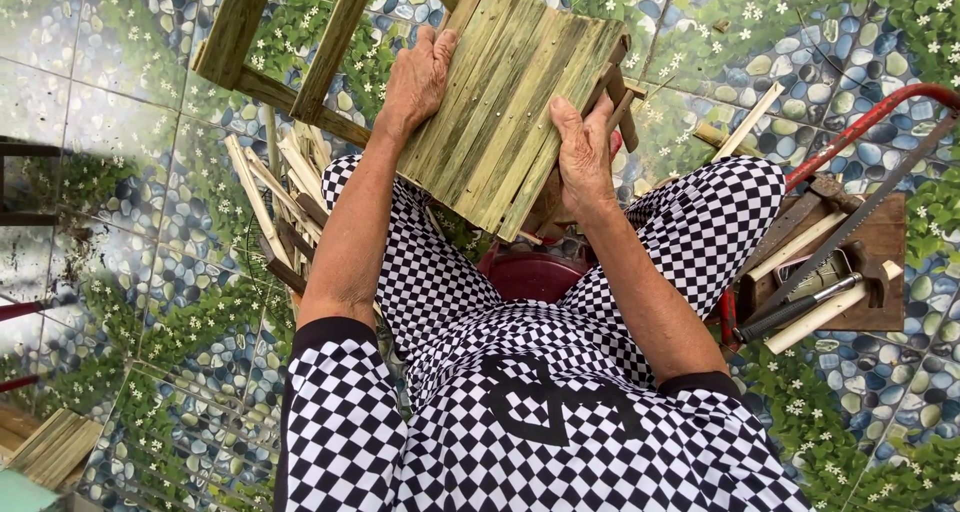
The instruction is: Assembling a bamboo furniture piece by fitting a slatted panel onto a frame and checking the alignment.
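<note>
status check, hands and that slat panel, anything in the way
Left hand flat on slatted wooden panel. Right hand grips its lower edge. Panel tilted over knees. Nothing blocking.

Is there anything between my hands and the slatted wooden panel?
Nothing visible: the left hand lies flat on the panel, and the right hand grips its lower edge directly.
</note>
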